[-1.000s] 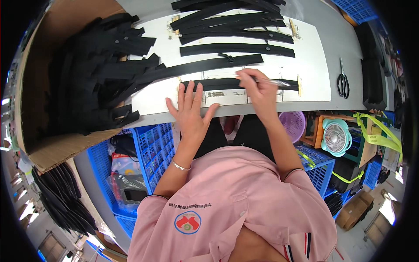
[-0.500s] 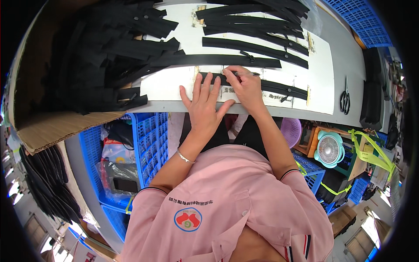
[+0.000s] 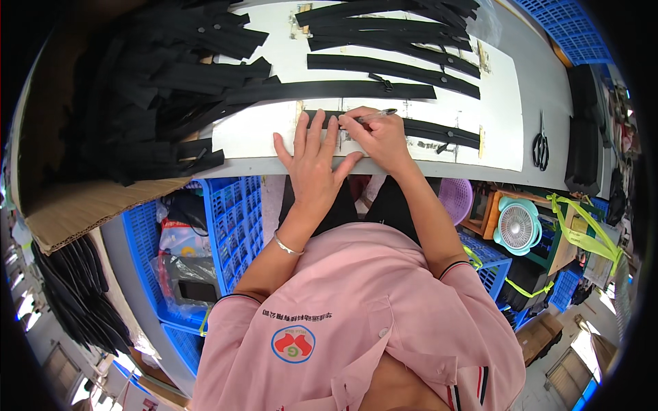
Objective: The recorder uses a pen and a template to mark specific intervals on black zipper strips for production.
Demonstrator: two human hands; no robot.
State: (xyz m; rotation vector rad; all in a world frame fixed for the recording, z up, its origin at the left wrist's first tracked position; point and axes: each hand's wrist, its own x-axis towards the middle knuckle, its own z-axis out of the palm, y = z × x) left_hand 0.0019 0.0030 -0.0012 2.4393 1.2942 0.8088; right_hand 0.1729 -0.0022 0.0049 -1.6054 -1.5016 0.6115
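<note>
A long, narrow black zipper (image 3: pixel 428 129) has a pull (image 3: pixel 442 148) toward its right end. The left hand (image 3: pixel 315 164) rests on it, fingers (image 3: pixel 315 135) spread; the right hand (image 3: pixel 385 142) grips a pen (image 3: pixel 386 111).

Head view (wide fisheye) looks down, near, over pink shirt (image 3: pixel 356 288) onto grey table (image 3: pixel 534 75)

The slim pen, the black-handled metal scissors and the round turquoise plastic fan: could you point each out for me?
Slim pen (image 3: pixel 387 112): head view, on its exposed upper end.
Black-handled metal scissors (image 3: pixel 542 136): head view, where blades meet handles.
Round turquoise plastic fan (image 3: pixel 517 227): head view, middle of its grille.
</note>
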